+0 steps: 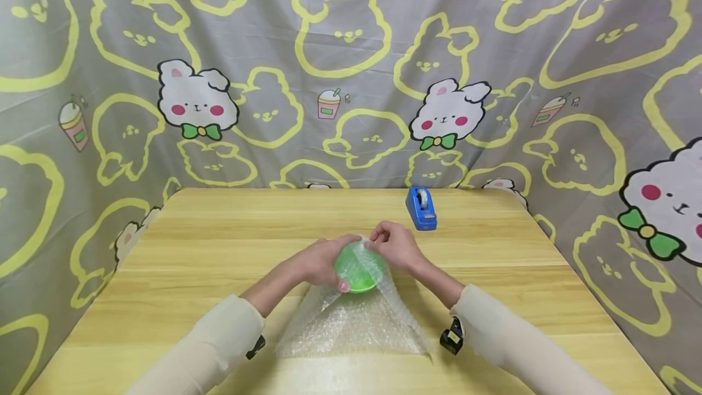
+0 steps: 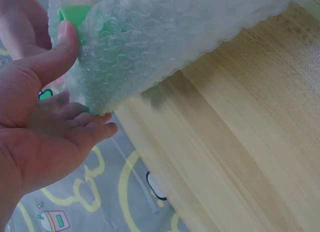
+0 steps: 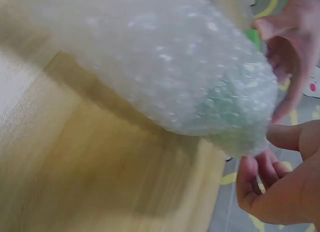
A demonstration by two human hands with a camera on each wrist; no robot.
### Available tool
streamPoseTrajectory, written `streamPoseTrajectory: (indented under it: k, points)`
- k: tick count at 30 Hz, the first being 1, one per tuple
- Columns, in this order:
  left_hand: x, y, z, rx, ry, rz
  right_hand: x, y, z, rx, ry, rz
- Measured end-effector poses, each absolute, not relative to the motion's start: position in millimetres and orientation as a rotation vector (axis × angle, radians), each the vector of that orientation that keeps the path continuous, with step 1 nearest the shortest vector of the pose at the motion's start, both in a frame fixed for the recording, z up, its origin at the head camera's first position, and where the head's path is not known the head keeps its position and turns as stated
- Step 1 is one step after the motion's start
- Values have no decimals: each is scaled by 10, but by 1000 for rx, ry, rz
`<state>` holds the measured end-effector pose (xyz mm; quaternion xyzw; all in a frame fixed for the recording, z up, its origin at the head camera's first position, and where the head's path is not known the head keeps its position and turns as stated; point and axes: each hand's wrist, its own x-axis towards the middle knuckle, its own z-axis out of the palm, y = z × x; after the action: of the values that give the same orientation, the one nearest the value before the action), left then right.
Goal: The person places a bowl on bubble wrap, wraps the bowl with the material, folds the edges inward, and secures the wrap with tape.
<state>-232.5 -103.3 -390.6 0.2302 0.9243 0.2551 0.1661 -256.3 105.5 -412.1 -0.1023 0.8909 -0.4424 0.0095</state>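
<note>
So I've got one sheet of bubble wrap (image 1: 356,328) spreading toward me on the worktop (image 1: 192,242), its far part folded over one green bowl (image 1: 351,272), kinda blocking my view of it. My left grip (image 1: 323,262) is curled round the bowl, my right grip (image 1: 399,246) pinches the bubble wrap's far edge. Past that, one blue tape dispenser (image 1: 422,212), then a cartoon-print curtain (image 1: 263,35)

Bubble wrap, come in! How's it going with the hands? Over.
Left hand grips green dish and wrap. Right hand pinches wrap's edge. Dish partly covered. Tape dispenser beyond right hand, not in the way.
</note>
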Motion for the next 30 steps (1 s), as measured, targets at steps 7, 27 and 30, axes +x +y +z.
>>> streamPoseTrajectory:
  k: [7, 27, 30]
  points:
    - [-2312, -1054, -3886, 640, 2652, 702, -2522, 1130, -4057, -347, 2741, -1385]
    - [-2303, -1070, -3905, 684, 2647, 712, -2413, 1226, -4077, -599, 2763, -1258]
    - [-2319, -1075, -3923, 680, 2649, 714, -2403, 1237, -4074, -601, 2744, -1243]
